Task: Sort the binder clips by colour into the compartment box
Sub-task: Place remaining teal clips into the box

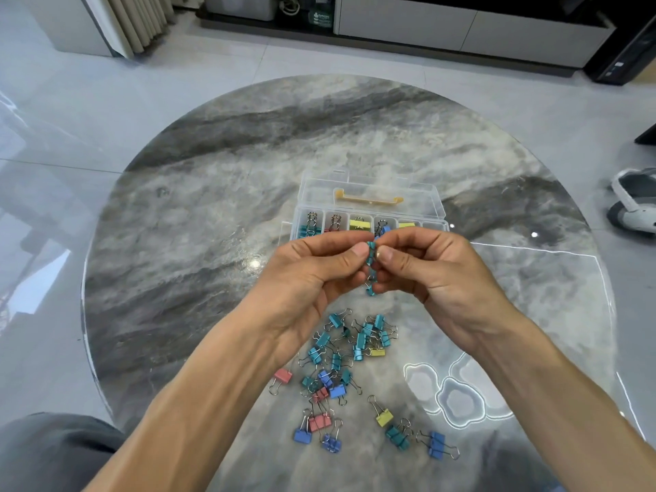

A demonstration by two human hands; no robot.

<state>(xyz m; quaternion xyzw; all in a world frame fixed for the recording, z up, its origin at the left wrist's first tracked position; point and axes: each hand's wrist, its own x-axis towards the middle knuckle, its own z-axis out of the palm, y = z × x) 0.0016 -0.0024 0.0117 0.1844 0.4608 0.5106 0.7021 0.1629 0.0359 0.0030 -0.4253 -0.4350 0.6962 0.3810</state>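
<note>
Several teal binder clips, apparently clamped one to another in a short chain, were held above the bench between both hands. Left hand: thumb and forefinger pinched the upper part of the chain from the left. Right hand: fingers pinched the same chain from the right, thumb pressed near its top clip. How many clips made up the chain could not be told.

Handling, as judged: each clip small and light, painted steel body stiff and smooth, likely slippery on the flat faces; wire handles springy and prone to hook into neighbours. Best taken by the folded body edges or by the wire loops; pulling linked clips apart probably called for squeezing the handles.

Compartment box: clear plastic, lid lying open behind, yellow latch on the lid. Visible row, left to right: teal clips; red clips; yellow clips; blue clips; yellow again; last compartment not legible. Nearer rows hidden by the hands.

Loose pile on the bench, nearer the person than the hands: mostly teal, with blue, red and yellow clips mixed in, many tangled by their handles.
</note>
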